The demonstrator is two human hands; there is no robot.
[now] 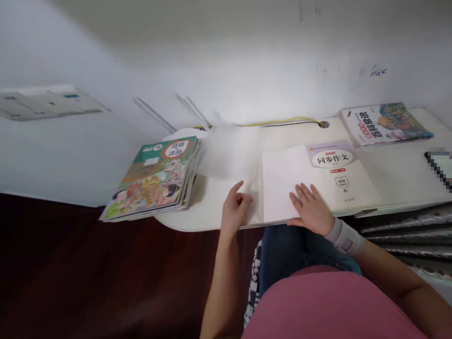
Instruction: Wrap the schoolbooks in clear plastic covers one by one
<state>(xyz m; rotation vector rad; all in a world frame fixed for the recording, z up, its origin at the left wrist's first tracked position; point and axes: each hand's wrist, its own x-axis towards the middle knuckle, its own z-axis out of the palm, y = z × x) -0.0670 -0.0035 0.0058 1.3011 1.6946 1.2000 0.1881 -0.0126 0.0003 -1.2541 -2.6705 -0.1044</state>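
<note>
A book with a purple and cream cover (pixel 353 183) lies on the white desk, with a blank white sheet or flap (pixel 282 183) at its left side. My right hand (pixel 312 209) rests flat across both, fingers spread and nothing held. Left of the flap, a thin translucent sheet (pixel 229 153) is raised and blurred over the desk. Near its lower edge is my left hand (pixel 236 205), with thumb and index finger curled toward each other. Whether anything lies between those fingers cannot be made out.
A stack of green-topped illustrated books (pixel 151 179) sits at the desk's left end. More books (pixel 388 123) lie at the back right, near a cable hole (pixel 324 124) with a yellow cable. A pixelated dark-edged object (pixel 441 167) is at the right edge. The white desk (pixel 208 207) has a rounded left corner.
</note>
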